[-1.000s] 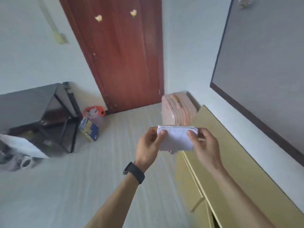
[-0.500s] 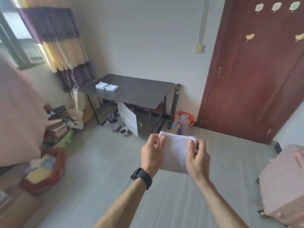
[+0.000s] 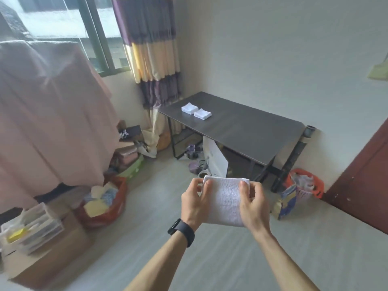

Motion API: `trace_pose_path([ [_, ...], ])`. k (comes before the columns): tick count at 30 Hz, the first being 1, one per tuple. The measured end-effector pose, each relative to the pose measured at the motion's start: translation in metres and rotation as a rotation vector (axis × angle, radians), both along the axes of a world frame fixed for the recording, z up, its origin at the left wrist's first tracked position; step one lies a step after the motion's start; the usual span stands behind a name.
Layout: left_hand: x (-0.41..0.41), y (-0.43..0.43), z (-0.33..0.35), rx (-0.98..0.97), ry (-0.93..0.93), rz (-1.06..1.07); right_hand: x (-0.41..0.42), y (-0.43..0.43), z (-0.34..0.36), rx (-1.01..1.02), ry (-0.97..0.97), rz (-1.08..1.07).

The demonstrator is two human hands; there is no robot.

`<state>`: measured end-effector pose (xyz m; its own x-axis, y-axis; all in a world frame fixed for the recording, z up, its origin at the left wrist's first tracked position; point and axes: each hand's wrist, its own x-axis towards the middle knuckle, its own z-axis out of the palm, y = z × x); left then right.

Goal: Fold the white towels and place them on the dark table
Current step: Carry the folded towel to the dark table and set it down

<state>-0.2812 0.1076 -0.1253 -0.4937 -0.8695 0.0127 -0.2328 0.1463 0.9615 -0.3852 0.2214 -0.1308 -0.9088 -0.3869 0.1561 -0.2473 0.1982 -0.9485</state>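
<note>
A large pink cloth (image 3: pixel 52 122) hangs at the left side of the room and covers most of that side. Behind it is a window (image 3: pixel 63 24), and beside the window hangs a striped curtain (image 3: pixel 151 49) in purple and cream. The dark tabletop (image 3: pixel 247 131) stands against the light wall, just beside the curtain, with thin black legs under it. At the right edge a part of a brown door (image 3: pixel 361 185) is visible.

On the floor at the lower left stands a cardboard box (image 3: pixel 48 261), and a clear plastic drawer box (image 3: pixel 31 227) rests on top of it. Near it is a red bag (image 3: pixel 105 206) filled with coloured cloths. An orange basket (image 3: pixel 304 185) stands by the right leg of the table.

The folded white towel (image 3: pixel 225 200) is held in the air in front of the person, above the floor and well apart from the tabletop. The left hand (image 3: pixel 193 204) pinches its left edge and the right hand (image 3: pixel 254 204) pinches its right edge, thumbs on the near face. A black watch (image 3: pixel 181 232) is on the left wrist.

Two small folded white towels, one (image 3: pixel 189 107) and another (image 3: pixel 202 113), lie side by side on the left end of the tabletop.
</note>
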Motion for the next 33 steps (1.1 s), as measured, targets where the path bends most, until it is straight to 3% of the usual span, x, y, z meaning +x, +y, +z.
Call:
trace_pose_path([
  [14, -0.148, -0.246, 0.001, 0.025, -0.016, 0.227, -0.169, -0.269, 0.000, 0.037, -0.004, 0.213],
  [33, -0.390, -0.605, -0.062, 0.053, -0.199, -0.049, -0.379, -0.596, -0.070, 0.107, -0.197, -0.049],
])
